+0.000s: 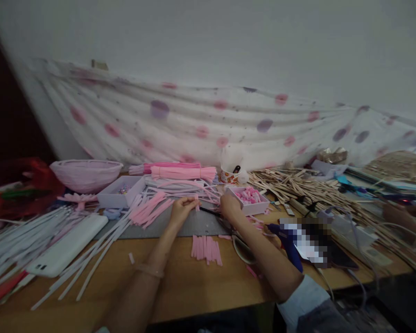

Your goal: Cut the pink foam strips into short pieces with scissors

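Observation:
My left hand (184, 212) pinches a short piece of pink pipe cleaner (197, 203) between thumb and fingers. Close to its right, my right hand (231, 209) is closed on scissors (211, 211); a dark blade points left to the pink piece, and a large handle loop shows under the wrist. Below the hands, a row of short cut pink pieces (206, 249) lies on the wooden table. Longer pink pipe cleaners (150, 208) are left of my left hand. Beyond my right hand stands a white box (261, 208) holding small pink pieces.
Bundled pink pipe cleaners (183, 172) lie behind the grey mat (180, 226). To the left are a pale woven bowl (86, 175), a white box of beads (116, 196) and a white case (69, 245). A blue glue gun (287, 245) and wooden sticks (298, 185) lie right.

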### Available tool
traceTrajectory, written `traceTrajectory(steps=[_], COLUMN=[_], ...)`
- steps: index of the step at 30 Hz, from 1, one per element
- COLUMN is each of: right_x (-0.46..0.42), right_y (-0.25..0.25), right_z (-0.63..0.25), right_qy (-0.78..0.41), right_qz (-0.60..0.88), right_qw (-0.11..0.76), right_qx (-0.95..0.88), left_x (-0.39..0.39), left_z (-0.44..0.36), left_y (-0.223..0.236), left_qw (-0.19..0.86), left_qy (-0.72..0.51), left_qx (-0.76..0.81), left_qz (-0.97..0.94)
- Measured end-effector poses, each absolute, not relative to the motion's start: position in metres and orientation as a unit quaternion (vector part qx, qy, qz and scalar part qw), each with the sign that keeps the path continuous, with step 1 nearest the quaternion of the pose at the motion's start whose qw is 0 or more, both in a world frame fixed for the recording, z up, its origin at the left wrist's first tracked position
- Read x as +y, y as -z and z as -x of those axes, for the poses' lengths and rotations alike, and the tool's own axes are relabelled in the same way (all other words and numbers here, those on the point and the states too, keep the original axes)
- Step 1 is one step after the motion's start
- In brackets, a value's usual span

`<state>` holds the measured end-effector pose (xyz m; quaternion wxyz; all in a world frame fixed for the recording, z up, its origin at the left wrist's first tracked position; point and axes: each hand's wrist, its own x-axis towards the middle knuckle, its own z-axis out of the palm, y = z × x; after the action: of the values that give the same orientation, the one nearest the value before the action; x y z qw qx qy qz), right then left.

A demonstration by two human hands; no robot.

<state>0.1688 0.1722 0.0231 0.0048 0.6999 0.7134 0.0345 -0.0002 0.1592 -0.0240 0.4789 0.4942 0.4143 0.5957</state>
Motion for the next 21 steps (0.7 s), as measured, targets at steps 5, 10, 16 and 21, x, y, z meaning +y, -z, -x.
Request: traceTrajectory(steps=[5, 10, 16, 21], right_x=[0.167, 0.167, 0.173, 0.165], right_y=[-0.025, -0.024, -0.011, -0.020], right_z=[-0.178, -0.184, -0.187, -0.188], right_qy=[-0.065, -0.071, -0.050, -0.001], right_qz=[-0.696, -0.680, -0.677, -0.666], right_qw=[-0.031, -0.058, -0.048, -0.232], right_qx=[0.714, 0.727, 0.733, 0.709], left_x=[0.157, 0.154, 0.153, 0.153], left_z=[-0.002, -0.003, -0.002, -0.003], left_y=[0.023, 0.021, 0.021, 0.020], left_qw=[0.509, 0.513, 0.509, 0.523], left_qy=[-0.589, -0.579, -0.565, -0.550], left_qx=[0.408, 0.414, 0.427, 0.423], left_qz=[-0.476, -0.479, -0.490, -0.495])
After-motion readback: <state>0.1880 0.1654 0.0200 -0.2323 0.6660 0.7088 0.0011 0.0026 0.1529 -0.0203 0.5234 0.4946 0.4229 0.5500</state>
